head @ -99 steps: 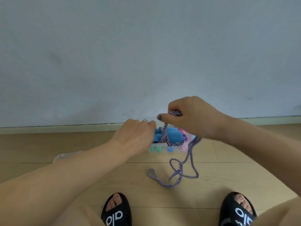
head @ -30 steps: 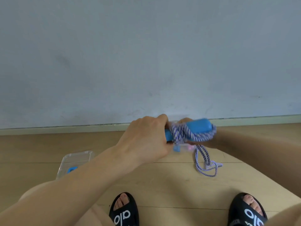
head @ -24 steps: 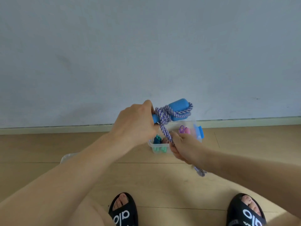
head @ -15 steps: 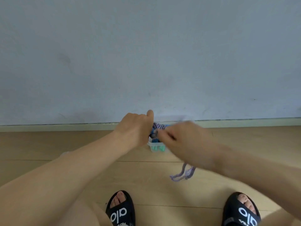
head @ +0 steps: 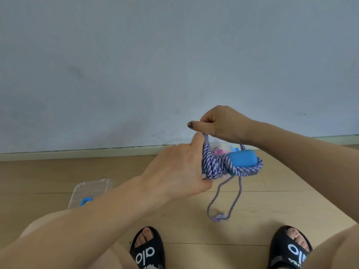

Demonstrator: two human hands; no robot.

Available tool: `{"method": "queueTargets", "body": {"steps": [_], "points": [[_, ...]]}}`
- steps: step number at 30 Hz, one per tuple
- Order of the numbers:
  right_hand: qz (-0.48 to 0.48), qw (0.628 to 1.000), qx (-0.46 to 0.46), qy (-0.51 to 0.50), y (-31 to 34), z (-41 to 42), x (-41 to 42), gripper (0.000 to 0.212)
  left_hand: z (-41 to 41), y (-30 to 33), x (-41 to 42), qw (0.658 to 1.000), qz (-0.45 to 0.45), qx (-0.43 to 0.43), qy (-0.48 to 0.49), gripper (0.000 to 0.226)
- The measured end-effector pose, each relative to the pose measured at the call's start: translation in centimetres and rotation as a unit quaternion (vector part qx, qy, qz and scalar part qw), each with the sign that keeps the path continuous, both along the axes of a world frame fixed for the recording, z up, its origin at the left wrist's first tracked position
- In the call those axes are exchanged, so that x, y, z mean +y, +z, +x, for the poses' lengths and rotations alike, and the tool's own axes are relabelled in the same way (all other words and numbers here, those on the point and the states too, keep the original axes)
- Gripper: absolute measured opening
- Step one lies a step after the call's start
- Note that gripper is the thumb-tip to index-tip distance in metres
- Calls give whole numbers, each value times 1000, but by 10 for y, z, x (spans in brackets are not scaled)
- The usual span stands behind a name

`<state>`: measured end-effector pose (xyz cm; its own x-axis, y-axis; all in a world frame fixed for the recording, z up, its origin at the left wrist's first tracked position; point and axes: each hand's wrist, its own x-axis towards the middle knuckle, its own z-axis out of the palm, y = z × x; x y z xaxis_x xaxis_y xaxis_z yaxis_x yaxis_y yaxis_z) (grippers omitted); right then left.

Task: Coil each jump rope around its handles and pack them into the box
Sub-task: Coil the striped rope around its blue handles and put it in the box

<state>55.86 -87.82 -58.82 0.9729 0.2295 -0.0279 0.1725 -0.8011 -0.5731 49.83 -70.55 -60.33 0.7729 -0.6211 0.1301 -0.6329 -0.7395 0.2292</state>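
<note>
sandals: your black slide sandals (head: 148,250) sit at the near edge of the tan wooden floor (head: 48,171), so you're working right over your own feet.

loose tail: a loop of the purple-and-white twisted jump rope (head: 214,165) dangles down and just about reaches the floor between your feet. That's the bit not wound yet.

lid: the clear plastic lid with a blue clip (head: 90,193) lies flat on the floor to your left, half hidden behind your forearm.

left hand: your left hand (head: 179,171) has its fingers curled round the near end of the blue foam handles (head: 241,159), thumb up against the wraps, holding the bundle level in the air.

right hand: your right hand (head: 223,124) is above it, fingers closed, pinching a strand and pulling it up off the coil.

box: the clear plastic box (head: 223,147) is on the floor by the wall's skirting, mostly hidden behind the bundle. You can see pink and purple bits inside.

step: I'd say you're mid-coil on this rope, several turns on, not packed.

next: probably carry that strand over the handles again, keep tension so wraps don't slip off the free end, use up the dangling loop, tuck it, then drop the bundle in the box.
</note>
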Motion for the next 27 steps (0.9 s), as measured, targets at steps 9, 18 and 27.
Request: {"method": "queueTargets", "body": {"steps": [9,18,27], "points": [[109,945,237,-199,-121,-3,-17,21,23,6,14,986,-146,59,51,56],[61,988,117,-75,-51,-79,37,41,74,-18,29,974,-58,98,196,40],[-57,998,8,-10,-18,-85,27,50,63,-29,14,981,56,58,174,29]]}}
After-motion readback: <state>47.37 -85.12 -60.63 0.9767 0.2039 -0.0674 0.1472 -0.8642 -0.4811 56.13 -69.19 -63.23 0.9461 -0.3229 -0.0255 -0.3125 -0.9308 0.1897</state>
